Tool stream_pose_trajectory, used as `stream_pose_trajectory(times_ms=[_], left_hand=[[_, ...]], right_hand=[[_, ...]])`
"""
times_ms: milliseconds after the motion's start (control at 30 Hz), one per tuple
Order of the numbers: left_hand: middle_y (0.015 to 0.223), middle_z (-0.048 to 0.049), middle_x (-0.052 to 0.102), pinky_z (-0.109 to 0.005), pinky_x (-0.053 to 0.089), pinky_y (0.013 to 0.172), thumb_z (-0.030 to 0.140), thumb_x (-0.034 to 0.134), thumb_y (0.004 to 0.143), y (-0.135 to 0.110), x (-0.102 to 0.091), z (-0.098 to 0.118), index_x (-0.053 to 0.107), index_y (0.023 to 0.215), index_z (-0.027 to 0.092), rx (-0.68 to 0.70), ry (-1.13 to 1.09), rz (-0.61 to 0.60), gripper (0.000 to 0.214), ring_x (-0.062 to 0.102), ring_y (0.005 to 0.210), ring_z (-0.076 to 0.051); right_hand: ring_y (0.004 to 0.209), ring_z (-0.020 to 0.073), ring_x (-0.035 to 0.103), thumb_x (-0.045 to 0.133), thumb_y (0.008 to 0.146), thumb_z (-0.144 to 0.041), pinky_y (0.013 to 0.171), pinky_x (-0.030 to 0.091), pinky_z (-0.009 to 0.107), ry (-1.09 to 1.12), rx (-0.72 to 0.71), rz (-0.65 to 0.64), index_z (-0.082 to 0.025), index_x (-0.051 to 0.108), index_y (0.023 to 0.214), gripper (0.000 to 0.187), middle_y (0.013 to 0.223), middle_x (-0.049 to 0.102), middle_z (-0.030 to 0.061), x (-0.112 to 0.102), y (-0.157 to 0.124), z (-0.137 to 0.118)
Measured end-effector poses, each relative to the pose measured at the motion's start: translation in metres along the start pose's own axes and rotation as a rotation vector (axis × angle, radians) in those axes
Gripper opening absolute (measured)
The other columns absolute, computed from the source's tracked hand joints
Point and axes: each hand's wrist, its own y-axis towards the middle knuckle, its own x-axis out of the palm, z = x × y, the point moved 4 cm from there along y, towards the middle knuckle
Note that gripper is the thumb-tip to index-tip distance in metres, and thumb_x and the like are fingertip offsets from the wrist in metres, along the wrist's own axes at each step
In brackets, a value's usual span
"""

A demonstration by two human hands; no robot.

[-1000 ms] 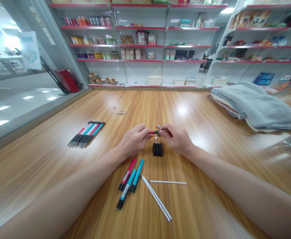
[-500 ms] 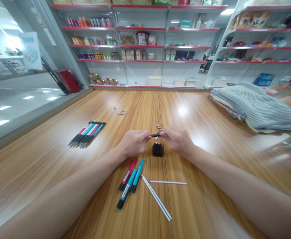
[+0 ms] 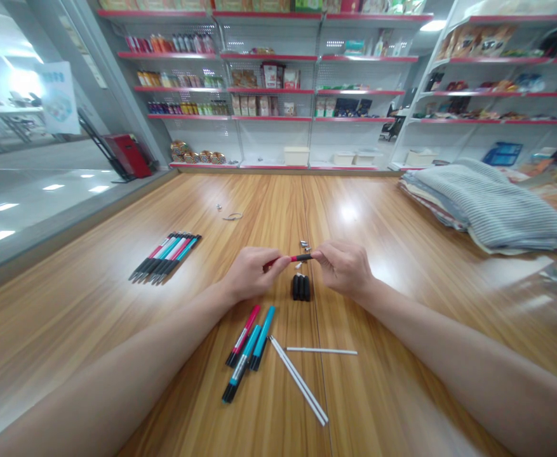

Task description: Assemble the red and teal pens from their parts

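Observation:
Between my hands, a pen point(image 3: 295, 259) with a red barrel and black grip lies almost level above the table. My left hand point(image 3: 249, 274) is closed around its red barrel. At the black end, the thumb and fingers of my right hand point(image 3: 345, 270) pinch the pen; its very tip is hidden there. Just below sit several black rubber grips point(image 3: 301, 288) side by side. Small silver pen tips point(image 3: 304, 245) lie behind the pen. Nearer me are a red pen barrel point(image 3: 244, 336), two blue pen barrels point(image 3: 261, 339) and three white ink refills point(image 3: 300, 382).
A row of several pens point(image 3: 166, 257) lies on the left of the wooden table point(image 3: 378, 393). Farther back are a thin ring-like piece point(image 3: 233, 216) and a tiny silver part point(image 3: 219, 207). Folded cloths point(image 3: 488, 203) are stacked at right. Stocked shelves point(image 3: 268, 92) stand beyond.
My left hand has shifted its hold back along the barrel, baring more red. My right hand has moved slightly right and now grips closer to the black end.

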Motion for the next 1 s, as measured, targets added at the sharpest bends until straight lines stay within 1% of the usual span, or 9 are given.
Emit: stream_pose_trajectory(times_ms=[100,167,233,300,400,567,700,867,1000], left_hand=[[0.046,0.0020,0.046,-0.021,0.029,0.044,0.044,0.043,0.091,-0.001,-0.004,-0.017,0.056,0.060,0.015,-0.253,-0.250,0.081,0.045,0.041,0.042,-0.007],[0.041,0.0030,0.043,-0.020,0.026,0.039,0.048,0.044,0.090,-0.002,-0.003,-0.028,0.052,0.058,0.015,-0.404,-0.466,0.099,0.047,0.037,0.037,-0.007],[0.039,0.0038,0.042,-0.020,0.022,0.036,0.051,0.045,0.089,-0.002,0.000,-0.034,0.049,0.059,0.016,-0.497,-0.643,0.068,0.046,0.033,0.033,-0.006],[0.041,0.0038,0.044,-0.019,0.021,0.035,0.052,0.048,0.087,-0.001,0.003,-0.036,0.050,0.062,0.016,-0.528,-0.740,0.036,0.044,0.033,0.033,-0.006],[0.046,0.0031,0.046,-0.018,0.023,0.035,0.051,0.052,0.086,-0.001,0.003,-0.035,0.053,0.066,0.015,-0.524,-0.773,0.043,0.041,0.036,0.037,-0.006],[0.053,0.0020,0.049,-0.018,0.026,0.038,0.047,0.052,0.086,0.000,0.002,-0.031,0.053,0.069,0.015,-0.463,-0.719,0.070,0.037,0.040,0.041,-0.006],[0.056,0.0027,0.047,-0.019,0.028,0.039,0.042,0.056,0.086,-0.001,-0.002,-0.027,0.055,0.075,0.015,-0.380,-0.654,0.153,0.029,0.041,0.043,-0.006],[0.062,0.0014,0.051,-0.019,0.030,0.042,0.035,0.057,0.086,-0.005,-0.010,-0.022,0.060,0.087,0.017,-0.261,-0.388,0.302,0.018,0.043,0.048,-0.007],[0.071,-0.0015,0.060,-0.020,0.040,0.051,0.032,0.058,0.085,-0.010,-0.018,-0.015,0.063,0.088,0.018,-0.190,-0.191,0.403,0.015,0.052,0.057,-0.009]], right_hand=[[0.058,0.0137,0.046,0.042,0.095,-0.028,0.057,0.028,0.029,-0.022,0.050,0.069,-0.018,0.051,0.066,0.032,0.061,0.054,0.0032,-0.004,0.000,0.008],[0.059,0.0138,0.046,0.041,0.095,-0.028,0.056,0.028,0.029,-0.028,0.079,0.104,-0.018,0.050,0.066,0.032,0.060,0.052,0.0029,-0.006,0.000,0.013],[0.059,0.0137,0.046,0.042,0.094,-0.027,0.056,0.028,0.029,-0.030,0.092,0.119,-0.018,0.049,0.065,0.031,0.060,0.051,0.0027,-0.007,0.000,0.016],[0.058,0.0135,0.046,0.042,0.094,-0.027,0.055,0.028,0.029,-0.023,0.099,0.121,-0.018,0.049,0.065,0.031,0.060,0.051,0.0025,-0.007,0.000,0.017],[0.057,0.0133,0.045,0.041,0.095,-0.028,0.055,0.027,0.028,-0.009,0.119,0.121,-0.018,0.048,0.064,0.033,0.059,0.050,0.0024,-0.006,-0.001,0.018],[0.054,0.0123,0.042,0.042,0.094,-0.029,0.053,0.025,0.028,0.004,0.158,0.119,-0.018,0.044,0.060,0.035,0.056,0.047,0.0015,-0.003,-0.001,0.019],[0.051,0.0113,0.039,0.043,0.093,-0.029,0.051,0.023,0.028,0.034,0.187,0.117,-0.019,0.041,0.057,0.037,0.054,0.043,0.0002,-0.004,-0.001,0.020],[0.047,0.0097,0.034,0.044,0.093,-0.029,0.050,0.021,0.028,0.098,0.208,0.117,-0.018,0.036,0.054,0.041,0.050,0.038,-0.0015,-0.005,0.000,0.019],[0.046,0.0091,0.034,0.043,0.094,-0.030,0.049,0.022,0.027,0.175,0.243,0.101,-0.018,0.036,0.054,0.042,0.050,0.038,-0.0022,-0.003,-0.003,0.017]])
